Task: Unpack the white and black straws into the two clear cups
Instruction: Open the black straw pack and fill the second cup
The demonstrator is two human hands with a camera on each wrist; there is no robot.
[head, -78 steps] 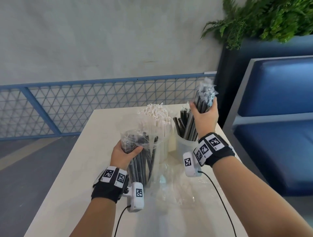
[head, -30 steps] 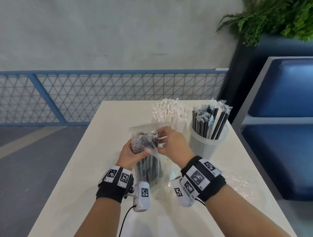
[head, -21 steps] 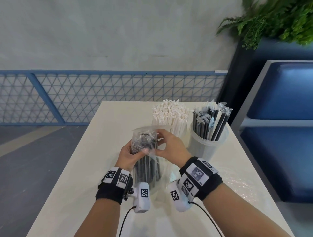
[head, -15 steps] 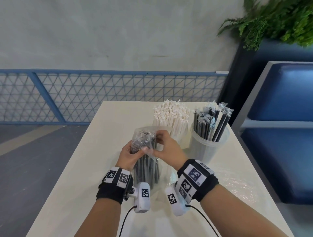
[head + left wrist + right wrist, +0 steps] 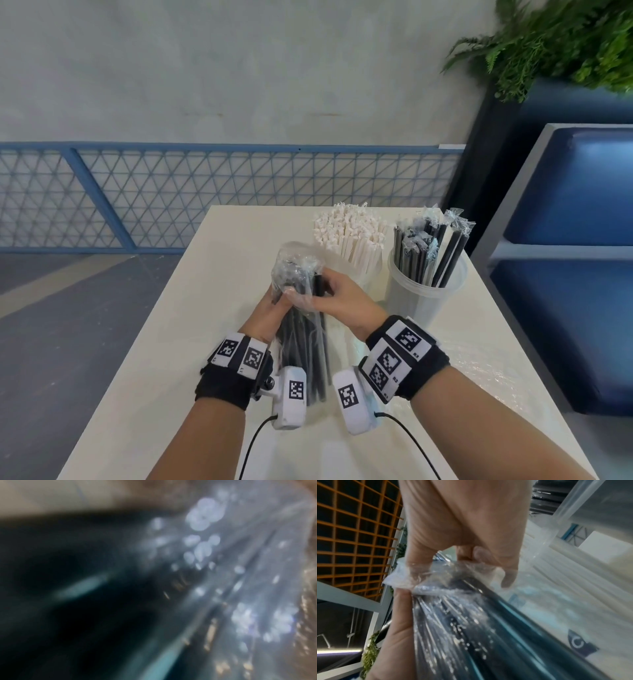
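A clear plastic bag of black straws (image 5: 301,329) stands upright on the white table (image 5: 164,359) in front of me. My left hand (image 5: 270,308) grips the bag near its top from the left. My right hand (image 5: 337,296) reaches into the bag's open top, its fingers curled round black straws (image 5: 471,615) there. Behind stand two clear cups: the left cup (image 5: 371,270) is packed with white straws (image 5: 352,233), the right cup (image 5: 424,294) holds wrapped black straws (image 5: 428,250). The left wrist view is a blur of dark straws and shiny bag plastic (image 5: 223,574).
An empty clear bag (image 5: 479,377) lies flat on the table at the right. A blue mesh railing (image 5: 205,192) runs behind the table. A blue bench (image 5: 565,274) and a dark planter with green ferns (image 5: 565,41) stand to the right.
2.6 s ago my right hand held a bunch of black straws over the right cup; those now stand in it. The hand came back to the bag's top, which my left hand still holds.
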